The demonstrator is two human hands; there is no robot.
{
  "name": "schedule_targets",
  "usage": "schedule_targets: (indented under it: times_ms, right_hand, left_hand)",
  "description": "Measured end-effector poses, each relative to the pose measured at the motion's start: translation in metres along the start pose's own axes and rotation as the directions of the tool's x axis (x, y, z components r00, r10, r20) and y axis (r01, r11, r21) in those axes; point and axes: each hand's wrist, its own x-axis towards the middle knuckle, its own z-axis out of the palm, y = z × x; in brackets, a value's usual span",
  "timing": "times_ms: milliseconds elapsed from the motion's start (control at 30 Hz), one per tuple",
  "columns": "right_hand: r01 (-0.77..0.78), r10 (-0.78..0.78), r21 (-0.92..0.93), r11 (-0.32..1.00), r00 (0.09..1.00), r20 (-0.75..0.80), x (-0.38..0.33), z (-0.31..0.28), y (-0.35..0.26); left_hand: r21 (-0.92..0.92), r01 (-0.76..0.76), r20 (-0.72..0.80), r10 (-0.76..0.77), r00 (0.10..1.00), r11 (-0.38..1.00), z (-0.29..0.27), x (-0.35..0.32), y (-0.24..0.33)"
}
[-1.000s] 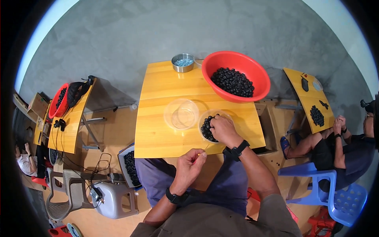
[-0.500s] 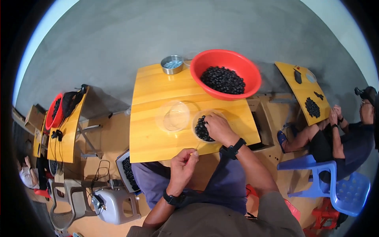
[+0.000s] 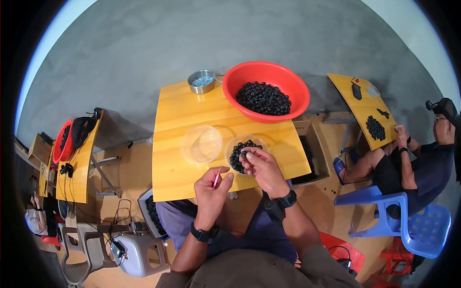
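Black round piece: located at the fingertips of your right hand, pinched between thumb and fingers, with the gap closed down to the width of the piece. Your left hand is to the left of these fingertips and apart from them; its thumb and fingers are closed on a slim pink stick, which points away from you.

Directly beyond and below your right fingertips is a clear bowl containing loose black pieces; contact between your fingers and its rim cannot be determined. Beyond your left fingertips, a second clear bowl rests on the yellow table. Farther from both hands, beyond your right fingers, a red basin contains more black pieces. To the basin's left is a steel bowl containing small bluish items.
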Motion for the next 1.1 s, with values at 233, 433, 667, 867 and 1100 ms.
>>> schedule_targets:
  times_ms: [233,433,667,867,1100]
  right_hand:
    - [-0.040,0.032,0.097,0.994,0.995,0.091,-0.032,0.013,0.014]
    - [-0.026,0.019,0.079,0.997,0.996,0.088,-0.053,0.014,0.012]
    - [-0.028,0.025,0.160,0.987,0.999,0.021,-0.069,0.012,0.024]
    - [0.005,-0.001,-0.080,0.997,0.999,0.046,-0.079,0.006,0.040]
    - [0.045,-0.012,-0.160,0.986,0.980,0.198,-0.100,-0.004,0.026]
  left_hand:
    - [-0.022,-0.079,0.124,0.082,0.989,0.997,0.007,0.001,0.016]
    - [-0.032,-0.132,0.203,0.136,0.970,0.991,0.002,-0.007,0.007]
    - [0.151,-0.410,0.200,0.379,0.904,0.900,0.002,-0.025,-0.010]
    - [0.176,-0.301,0.092,0.289,0.953,0.937,-0.003,-0.040,-0.022]
    - [0.258,-0.337,0.435,0.202,0.877,0.906,-0.004,-0.051,0.001]
